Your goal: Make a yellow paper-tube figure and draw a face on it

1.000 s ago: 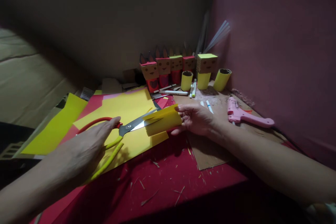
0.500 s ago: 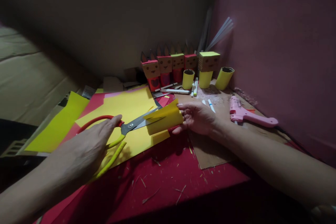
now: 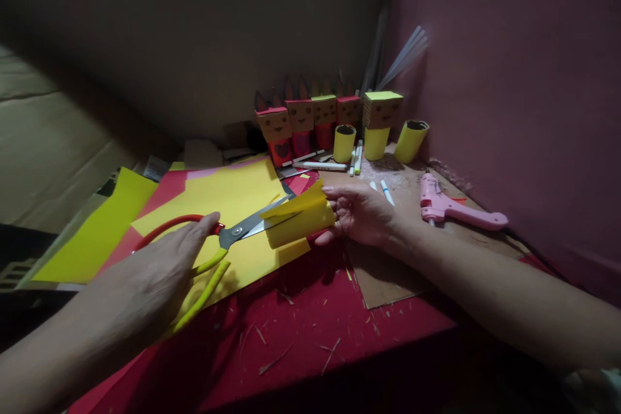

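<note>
My left hand is closed on the handles of a pair of scissors with one red and one yellow grip. Their blades are parted around the edge of a small yellow paper piece, which is curled. My right hand pinches the far end of that piece between thumb and fingers. Beneath the scissors lies a large yellow sheet, on top of a red sheet.
Cardboard figures with drawn faces stand at the back beside yellow paper-covered tubes. Markers lie before them. A pink glue gun rests at the right on cardboard. Scraps dot the red table.
The view has shifted slightly, so everything sits a little further left and higher. Both hands keep their holds, and the blades look about the same against the paper.
</note>
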Demonstrator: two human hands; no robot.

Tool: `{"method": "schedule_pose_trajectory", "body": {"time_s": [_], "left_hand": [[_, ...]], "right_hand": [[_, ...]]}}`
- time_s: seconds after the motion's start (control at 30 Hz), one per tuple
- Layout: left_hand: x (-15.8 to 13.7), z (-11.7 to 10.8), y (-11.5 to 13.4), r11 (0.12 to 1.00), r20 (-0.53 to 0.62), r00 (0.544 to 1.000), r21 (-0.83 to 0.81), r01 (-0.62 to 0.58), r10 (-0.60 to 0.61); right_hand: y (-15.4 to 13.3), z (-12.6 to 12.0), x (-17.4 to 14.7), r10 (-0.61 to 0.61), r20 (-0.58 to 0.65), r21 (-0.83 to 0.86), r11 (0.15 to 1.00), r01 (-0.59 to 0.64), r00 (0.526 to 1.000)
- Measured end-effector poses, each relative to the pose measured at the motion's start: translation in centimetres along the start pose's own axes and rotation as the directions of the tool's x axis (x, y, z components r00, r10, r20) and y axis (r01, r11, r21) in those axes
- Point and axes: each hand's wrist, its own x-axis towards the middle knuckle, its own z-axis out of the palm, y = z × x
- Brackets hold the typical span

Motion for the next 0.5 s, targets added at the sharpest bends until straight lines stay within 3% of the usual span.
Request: {"method": "schedule_pose_trajectory", "body": {"time_s": [0.23, 0.37, 0.5], "left_hand": [[0.2, 0.2, -0.2, 1.000, 0.079, 0.997, 0.019, 0.014, -0.016], [-0.5, 2.4, -2.1, 0.998, -0.070, 0.996, 0.042, -0.056, 0.059], [-1.1, 4.6, -4.3, 0.983, -0.210, 0.961, 0.065, -0.169, 0.180]], "right_hand": [[0.0, 0.1, 0.0, 0.004, -0.011, 0.023, 1.000, -0.004, 1.000], [0.0, 0.2, -0.1, -0.003, -0.004, 0.019, 1.000, 0.003, 1.000], [-0.2, 0.5, -0.2, 0.004, -0.023, 0.024, 1.000, -0.003, 1.000]]}}
